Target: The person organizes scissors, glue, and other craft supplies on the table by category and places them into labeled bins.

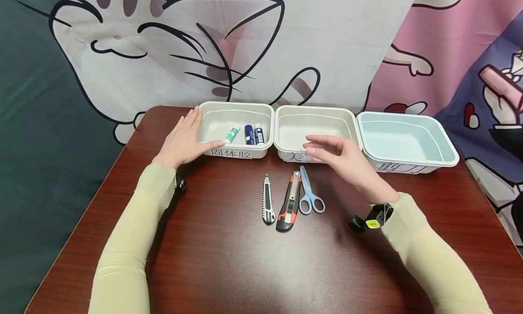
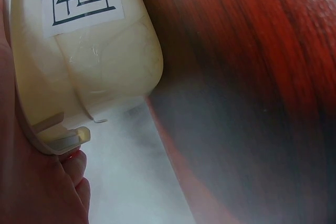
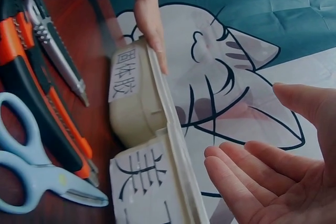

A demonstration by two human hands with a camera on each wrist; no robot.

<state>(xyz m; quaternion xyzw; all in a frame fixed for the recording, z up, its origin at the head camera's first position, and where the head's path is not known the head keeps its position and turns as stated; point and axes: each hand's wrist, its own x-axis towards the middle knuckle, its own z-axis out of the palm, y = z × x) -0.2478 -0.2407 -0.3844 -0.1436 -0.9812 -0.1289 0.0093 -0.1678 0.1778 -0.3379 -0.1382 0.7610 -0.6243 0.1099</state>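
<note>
Left bin (image 1: 241, 113): touched along its outer edge by a left hand; marked 固体胶, "glue stick", across the front.
Left hand (image 1: 180, 141): laid along that bin's left edge with straight fingers, and with thumb spread apart toward the front rim; clamped on nothing, as far as the pictures show.
Glue: inside the left bin, to the right of the left hand; first a green-and-white tube (image 1: 232, 134) just past the thumb, then two dark-blue sticks (image 1: 249, 135) side by side.
Middle bin (image 1: 316, 118): just beyond the right hand, partly covered by its fingers from above; marked 美, with the rest of the label hidden.
Right hand (image 1: 341, 157): poised at the front of the middle bin, with thumb and fingers apart, holding nothing.
Blue scissors (image 1: 306, 184): nearest of three tools to the right hand, to its near left.
Red-and-black cutter (image 1: 289, 202): just beside the scissors, farther left of the right hand.
Silver cutter (image 1: 267, 200): between both hands and nearer the wearer, well apart from either.
Right bin (image 1: 404, 132): beyond the right hand and to its right; marked 剪刀, "scissors".
Progress: judging by the labels, apparently done for the glue; apparently outstanding for two cutters and the scissors, still loose on the table (image 1: 204, 259).
Backdrop: cartoon-cat cloth (image 1: 122, 73), hung beyond both hands.
</note>
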